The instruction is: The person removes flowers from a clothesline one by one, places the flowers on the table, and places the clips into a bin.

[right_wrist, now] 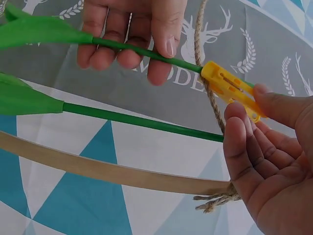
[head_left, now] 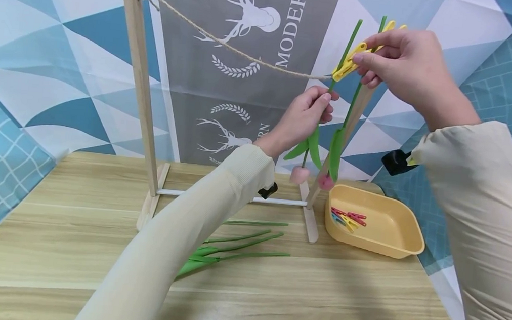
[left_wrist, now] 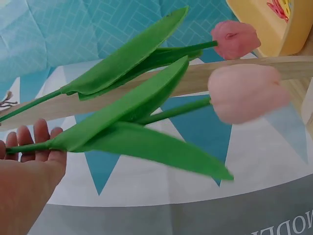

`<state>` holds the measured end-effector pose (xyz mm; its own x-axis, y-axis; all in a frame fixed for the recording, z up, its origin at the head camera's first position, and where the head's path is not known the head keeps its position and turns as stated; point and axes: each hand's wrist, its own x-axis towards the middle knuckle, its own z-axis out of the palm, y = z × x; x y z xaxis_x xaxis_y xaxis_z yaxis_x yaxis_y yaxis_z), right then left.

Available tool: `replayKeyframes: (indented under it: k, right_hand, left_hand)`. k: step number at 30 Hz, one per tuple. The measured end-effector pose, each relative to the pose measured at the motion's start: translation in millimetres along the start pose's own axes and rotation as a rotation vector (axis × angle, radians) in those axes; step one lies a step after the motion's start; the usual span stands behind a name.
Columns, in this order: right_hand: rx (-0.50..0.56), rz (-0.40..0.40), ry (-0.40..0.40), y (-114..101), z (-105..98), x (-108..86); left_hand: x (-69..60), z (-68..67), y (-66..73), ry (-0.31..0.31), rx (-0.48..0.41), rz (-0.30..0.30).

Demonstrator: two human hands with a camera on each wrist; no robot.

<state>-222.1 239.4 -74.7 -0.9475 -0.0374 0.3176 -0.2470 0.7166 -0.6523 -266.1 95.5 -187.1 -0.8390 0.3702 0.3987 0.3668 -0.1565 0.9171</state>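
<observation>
In the head view, my left hand [head_left: 308, 111] holds the green stem of a light pink artificial tulip [left_wrist: 247, 93], which hangs bloom down. My right hand [head_left: 406, 61] pinches a yellow clothespin [right_wrist: 227, 90] between thumb and fingers. The clothespin's front end sits at the twine [right_wrist: 199, 39] and the tulip's stem, just above my left fingers. Beside it a darker pink tulip [left_wrist: 236, 39] hangs bloom down, its stem passing behind my right hand. Another yellow clothespin [head_left: 389, 26] shows partly behind that hand.
The twine runs between two wooden posts, the left post [head_left: 139, 83] in full view. Several green stems [head_left: 249, 240] lie on the wooden table [head_left: 316, 307], partly behind my left sleeve. At the right stands a yellow basin [head_left: 392, 225] with red, yellow and blue clothespins [head_left: 349, 220].
</observation>
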Motion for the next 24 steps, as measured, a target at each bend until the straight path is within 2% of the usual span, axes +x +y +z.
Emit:
replayKeyframes:
  k: [3,12,18,24]
  right_hand:
    - [0.024,-0.018,0.01,2.5,0.1,-1.1]
    - [0.088,-0.056,0.09,9.5,-0.8,-5.4]
    - [0.283,-0.107,0.15,12.2,-1.1,-8.9]
    - [0.494,-0.177,0.216,16.1,1.5,-13.4]
  left_hand:
    - [0.2,0.9,1.0,0.009,0.009,-0.016]
    - [-2.0,0.1,5.0,0.008,0.165,-0.032]
    - [-3.5,-2.3,6.5,0.015,0.219,-0.024]
    - [-14.5,-13.3,7.1,-0.043,0.329,-0.026]
